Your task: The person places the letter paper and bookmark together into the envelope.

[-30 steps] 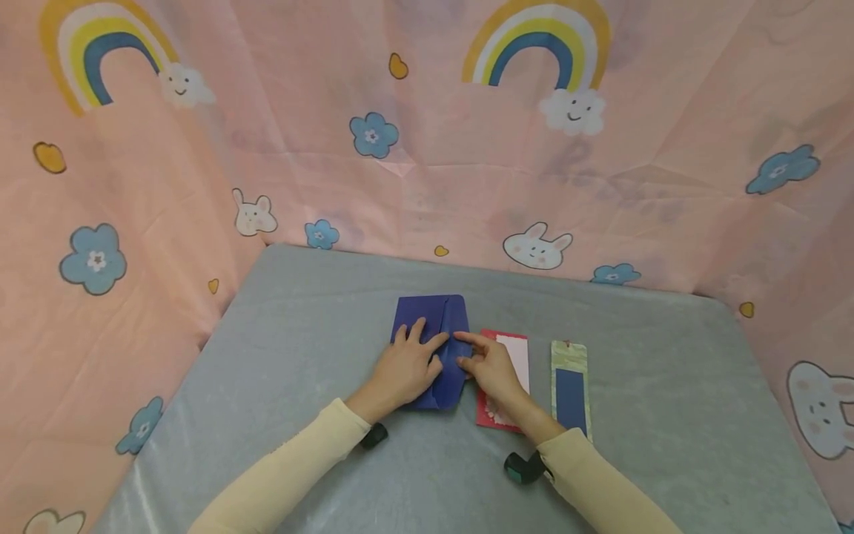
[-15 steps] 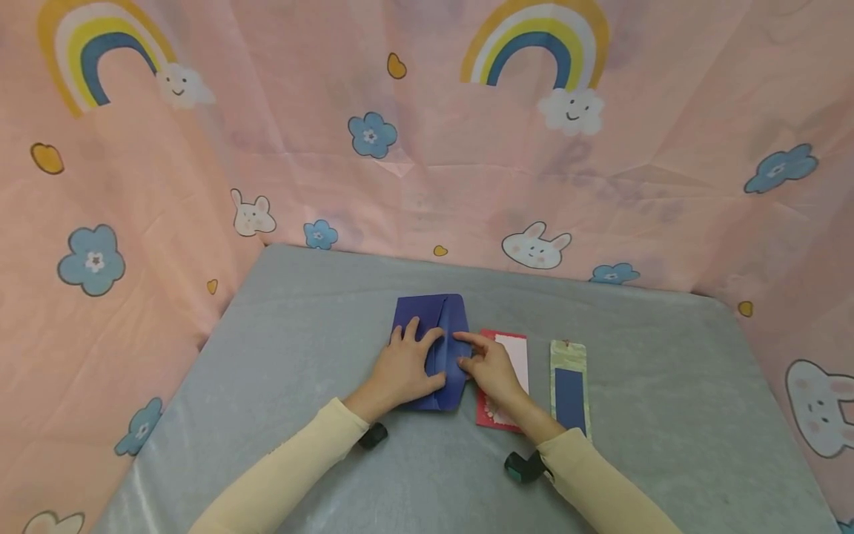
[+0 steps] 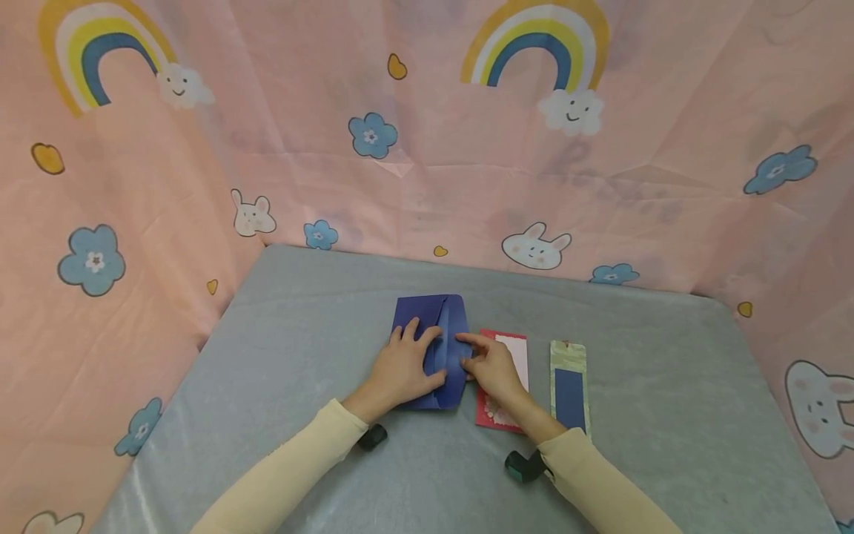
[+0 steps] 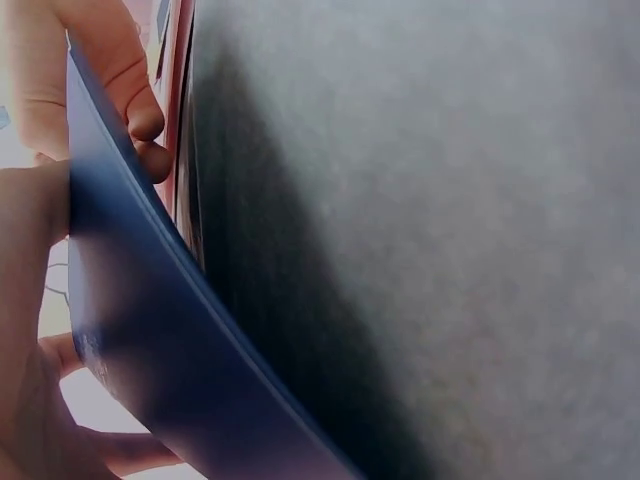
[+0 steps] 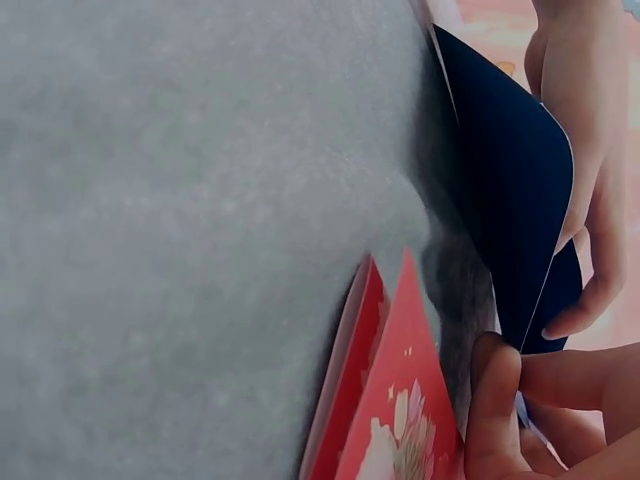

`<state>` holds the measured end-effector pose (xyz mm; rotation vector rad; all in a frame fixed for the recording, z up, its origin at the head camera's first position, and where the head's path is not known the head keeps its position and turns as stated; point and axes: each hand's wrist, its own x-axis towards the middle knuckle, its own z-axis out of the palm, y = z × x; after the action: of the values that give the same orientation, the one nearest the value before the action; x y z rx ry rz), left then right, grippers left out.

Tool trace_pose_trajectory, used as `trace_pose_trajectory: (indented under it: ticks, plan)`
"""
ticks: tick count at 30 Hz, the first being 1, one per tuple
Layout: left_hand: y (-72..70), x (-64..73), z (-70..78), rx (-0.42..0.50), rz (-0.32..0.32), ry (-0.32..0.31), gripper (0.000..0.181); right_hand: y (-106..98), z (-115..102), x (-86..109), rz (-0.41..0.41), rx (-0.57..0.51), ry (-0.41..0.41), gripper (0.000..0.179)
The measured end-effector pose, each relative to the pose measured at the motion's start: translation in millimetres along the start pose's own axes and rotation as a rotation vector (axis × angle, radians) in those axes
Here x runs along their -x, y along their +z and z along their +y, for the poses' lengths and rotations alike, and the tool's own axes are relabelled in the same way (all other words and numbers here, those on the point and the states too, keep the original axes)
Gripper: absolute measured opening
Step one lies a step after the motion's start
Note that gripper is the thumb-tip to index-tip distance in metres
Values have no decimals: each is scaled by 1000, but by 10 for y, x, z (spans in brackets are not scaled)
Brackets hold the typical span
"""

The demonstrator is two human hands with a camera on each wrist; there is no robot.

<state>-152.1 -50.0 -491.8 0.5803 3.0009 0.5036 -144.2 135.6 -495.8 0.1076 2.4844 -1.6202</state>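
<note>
A blue envelope (image 3: 419,307) lies on the grey-covered table, its flap (image 3: 457,315) on the right side folded out and lifted. My left hand (image 3: 399,368) rests on the envelope's body with fingers and thumb spread around the opening. At the flap's edge, my right hand (image 3: 495,372) pinches the paper between thumb and fingers; in the right wrist view the flap (image 5: 510,165) bends upward above these pinching fingers (image 5: 497,390). Seen from the left wrist, the envelope's underside (image 4: 150,290) tilts up off the table along its near edge.
Partly under my right forearm lies a red folded card (image 3: 512,356) with a white panel and printed flowers. Farther right is a long green-gold strip with a blue panel (image 3: 569,393). A pink patterned curtain (image 3: 427,193) hangs behind the grey table cover (image 3: 667,386).
My left hand's thumb has moved down and away from its fingers, so the hand is spread wider over the envelope's opening. The right hand keeps its pinch almost unmoved.
</note>
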Motion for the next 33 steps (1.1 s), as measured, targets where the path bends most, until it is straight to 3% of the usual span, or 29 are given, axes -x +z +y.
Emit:
trace_pose_trajectory:
  ticks: [13,21,33]
  plan:
    - [12,3,14,-11,-11,11,75,-36,-30,26,19,45,-2,47]
    - [12,-2,16,-8,-24,4,75,-114,-12,6,16,-51,-34,49]
    - [13,6,20,-10,-36,1,75,-234,-8,-9,54,22,-57,48]
